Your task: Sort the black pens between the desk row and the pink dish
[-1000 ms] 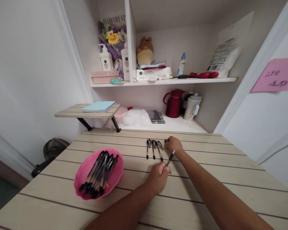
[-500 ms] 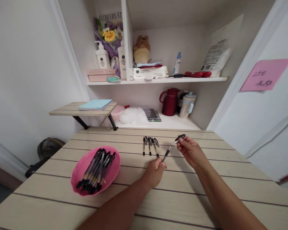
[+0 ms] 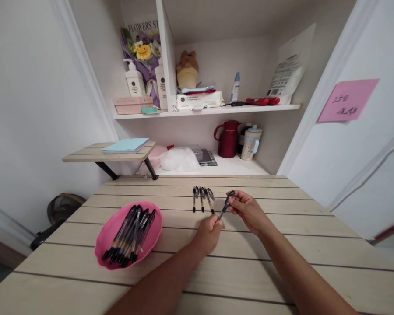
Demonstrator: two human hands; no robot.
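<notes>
My left hand [image 3: 209, 232] is closed around the barrel of a gel pen [image 3: 222, 212], its tip end pointing up and to the right. Pinched in my right hand [image 3: 248, 210] is a dark pen cap [image 3: 230, 194], which sits at the pen's tip end; whether it is fully pushed on I cannot tell. Just left of and beyond my hands, several pens and caps [image 3: 202, 200] lie side by side on the table. To the left of my left arm a pink bowl [image 3: 100, 245] with a wavy rim holds many capped black pens [image 3: 131, 236].
The wooden table [image 3: 265, 271] has dark grooves. At its back left stands a small raised shelf [image 3: 82, 153] bearing blue paper [image 3: 126, 145]. Behind are a red jug [image 3: 227, 140], a speckled cup [image 3: 249, 146] and a white bundle [image 3: 180, 159], under a loaded white shelf [image 3: 144, 116].
My right hand has moved left with the cap and brought it onto the tip end of the pen in my left hand. The view has shifted slightly.
</notes>
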